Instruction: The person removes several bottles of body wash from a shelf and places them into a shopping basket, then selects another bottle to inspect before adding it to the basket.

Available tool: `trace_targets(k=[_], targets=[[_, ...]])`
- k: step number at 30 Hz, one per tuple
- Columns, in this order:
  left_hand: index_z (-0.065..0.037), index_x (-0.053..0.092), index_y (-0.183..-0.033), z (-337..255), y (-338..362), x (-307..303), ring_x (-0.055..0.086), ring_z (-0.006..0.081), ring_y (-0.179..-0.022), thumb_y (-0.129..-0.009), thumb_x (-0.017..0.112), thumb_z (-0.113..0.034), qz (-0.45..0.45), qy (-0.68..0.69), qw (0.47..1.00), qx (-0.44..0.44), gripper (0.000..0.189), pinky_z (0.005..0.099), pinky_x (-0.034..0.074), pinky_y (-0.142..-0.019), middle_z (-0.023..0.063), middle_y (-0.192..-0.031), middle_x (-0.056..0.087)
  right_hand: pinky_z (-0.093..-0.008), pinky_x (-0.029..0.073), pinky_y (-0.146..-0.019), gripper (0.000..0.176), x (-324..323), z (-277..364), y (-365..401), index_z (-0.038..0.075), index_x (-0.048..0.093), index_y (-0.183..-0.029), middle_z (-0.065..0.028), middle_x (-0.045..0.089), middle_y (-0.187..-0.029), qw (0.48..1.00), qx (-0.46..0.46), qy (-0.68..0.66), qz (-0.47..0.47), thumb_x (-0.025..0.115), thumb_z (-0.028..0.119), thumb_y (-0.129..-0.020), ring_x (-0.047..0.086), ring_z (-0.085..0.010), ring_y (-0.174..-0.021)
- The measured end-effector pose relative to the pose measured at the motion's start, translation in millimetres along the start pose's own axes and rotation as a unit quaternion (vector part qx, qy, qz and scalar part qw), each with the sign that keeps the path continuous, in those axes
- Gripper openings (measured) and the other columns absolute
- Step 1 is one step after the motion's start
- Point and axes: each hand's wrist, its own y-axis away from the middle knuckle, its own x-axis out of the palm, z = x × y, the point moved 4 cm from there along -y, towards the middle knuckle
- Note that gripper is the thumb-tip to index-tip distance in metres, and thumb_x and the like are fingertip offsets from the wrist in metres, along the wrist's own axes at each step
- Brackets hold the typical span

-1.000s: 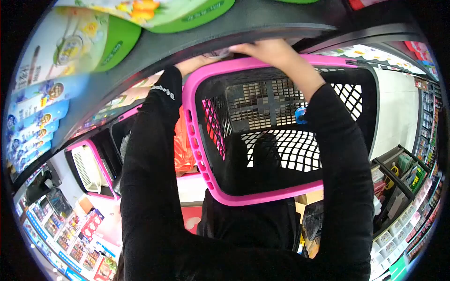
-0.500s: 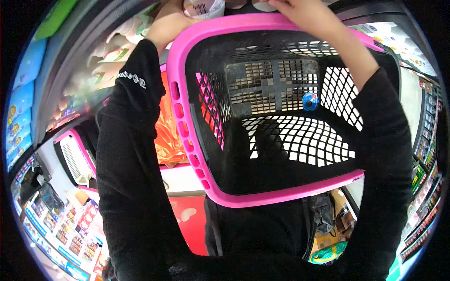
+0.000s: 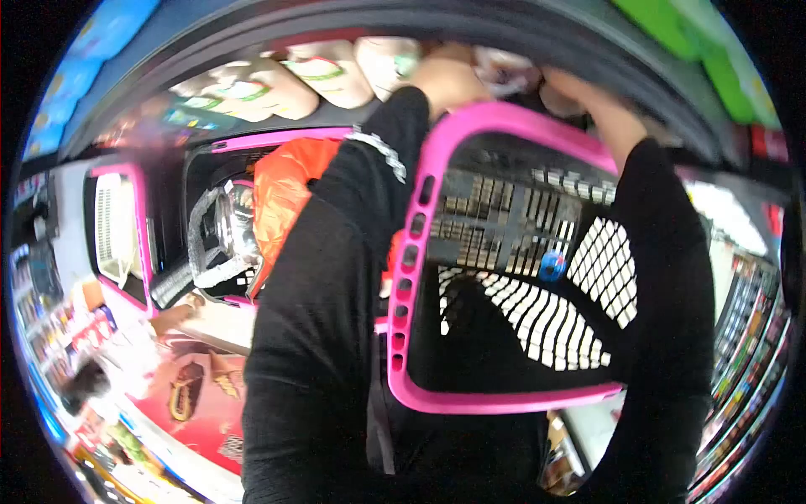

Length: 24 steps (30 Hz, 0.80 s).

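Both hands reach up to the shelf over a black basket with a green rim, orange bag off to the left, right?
Not quite: the head view shows the basket has a pink rim, not green. The left hand and right hand do reach up to the shelf, with the orange bag to the left.

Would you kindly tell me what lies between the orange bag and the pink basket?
In the head view, the person's black left sleeve lies between the orange bag and the pink basket.

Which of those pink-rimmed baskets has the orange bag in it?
The middle basket, just left of the person's left sleeve: the orange bag lies in it. The near basket between the arms holds no bag; the far-left basket shows only something white.
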Motion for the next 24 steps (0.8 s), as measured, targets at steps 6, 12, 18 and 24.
trace_targets(k=[6, 12, 18, 24], targets=[[-0.002, 0.062, -0.084, -3, 12, -5, 0.059, 0.0296, -0.080, -0.060, 0.059, -0.041, -0.042, 0.111, 0.993, -0.004, 0.046, 0.0336, 0.045, -0.071, 0.0204, -0.085, 0.060, -0.0348, 0.043, -0.079, 0.027, -34, 69, -55, 0.006, 0.056, -0.104, -0.0134, 0.057, -0.104, 0.989, -0.127, 0.065, -0.041, 0.047, 0.022, -0.084, 0.055, -0.0307, -0.094], [0.002, 0.058, -0.092, -2, 27, -10, 0.059, 0.0291, -0.082, -0.058, 0.063, -0.032, -0.099, 0.229, 0.968, -0.008, 0.048, 0.0329, 0.046, -0.071, 0.0205, -0.089, 0.060, -0.0349, 0.043, -0.079, 0.027, -23, 113, -92, 0.006, 0.056, -0.103, -0.0134, 0.057, -0.104, 0.971, -0.212, 0.099, -0.048, 0.047, 0.022, -0.083, 0.055, -0.0307, -0.094], [0.000, 0.056, -0.097, -4, 38, -15, 0.058, 0.0307, -0.086, -0.064, 0.063, -0.027, -0.137, 0.304, 0.941, 0.050, 0.043, 0.0341, 0.045, -0.074, 0.0217, -0.090, 0.059, -0.0350, 0.043, -0.079, 0.027, 7, 137, -105, 0.006, 0.056, -0.103, -0.0135, 0.057, -0.104, 0.960, -0.256, 0.103, -0.042, 0.047, 0.023, -0.083, 0.055, -0.0306, -0.094], [0.001, 0.058, -0.091, -1, 31, 0, 0.060, 0.0298, -0.073, -0.067, 0.061, -0.021, -0.147, 0.334, 0.928, 0.072, 0.032, 0.0344, 0.046, -0.067, 0.0194, -0.078, 0.061, -0.0350, 0.043, -0.079, 0.028, 34, 135, -114, 0.006, 0.056, -0.103, -0.0135, 0.057, -0.104, 0.955, -0.275, 0.107, -0.034, 0.047, 0.023, -0.083, 0.055, -0.0306, -0.094]])
